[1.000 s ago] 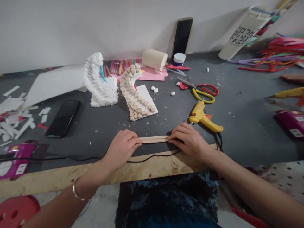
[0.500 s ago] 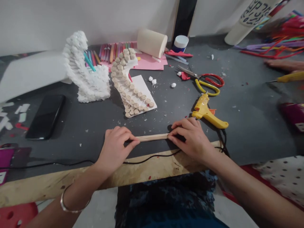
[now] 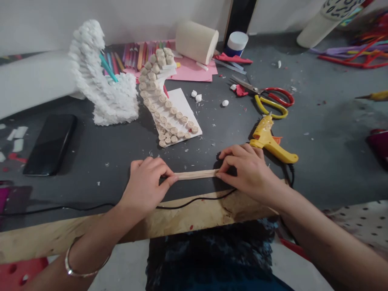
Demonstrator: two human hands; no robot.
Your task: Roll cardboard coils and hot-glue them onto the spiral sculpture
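A narrow, beige folded paper strip (image 3: 197,174) stretches level between my two hands, just above or on the grey table. My left hand (image 3: 148,180) pinches its left end between thumb and fingers. At the other end, my right hand (image 3: 242,167) pinches the strip the same way. Beyond them stands a curved white piece (image 3: 172,106) covered with small rolled beige coils. A yellow glue gun (image 3: 266,139) lies just past my right hand, its black cord (image 3: 194,202) running in front of both hands.
Scissors (image 3: 269,97) with red and yellow handles lie behind the glue gun. A fluffy white curved piece (image 3: 103,81) stands at the back left, near a black phone (image 3: 50,145). A cream cylinder (image 3: 195,42) and a white-lidded jar (image 3: 237,43) are by the wall.
Both hands keep their pinch on the strip, which has barely moved. The view has shifted slightly, and the other person's hand at the right edge has gone out of sight.
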